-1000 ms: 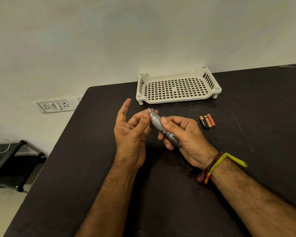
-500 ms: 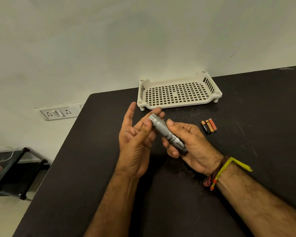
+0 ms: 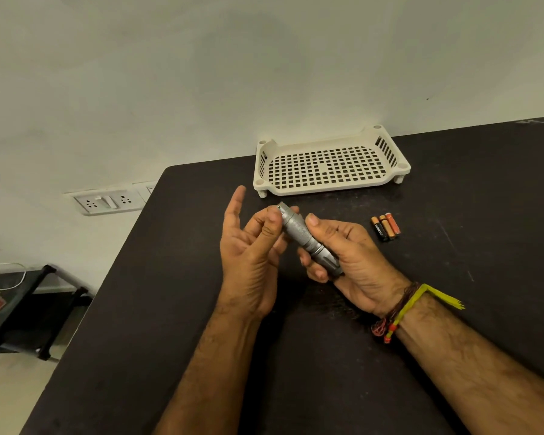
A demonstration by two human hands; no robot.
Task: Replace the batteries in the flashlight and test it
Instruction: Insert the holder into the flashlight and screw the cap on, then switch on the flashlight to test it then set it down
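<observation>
A small silver flashlight [image 3: 299, 231] is held tilted above the black table [image 3: 170, 309]. My right hand [image 3: 349, 259] wraps its lower body, thumb on the knurled middle. My left hand [image 3: 252, 255] pinches the tail cap at the upper end with thumb and fingers, the index finger sticking up. Three small batteries [image 3: 386, 227] lie side by side on the table to the right of my hands.
A cream perforated plastic tray [image 3: 327, 186] stands at the back of the table by the wall. Wall sockets [image 3: 107, 201] sit left of the table edge. A low black shelf [image 3: 22, 306] with a white cable stands on the floor at the left.
My left thumb and fingers have shifted around the flashlight's tail end, as in a twist. The flashlight stays in my right hand; the batteries have not moved.
</observation>
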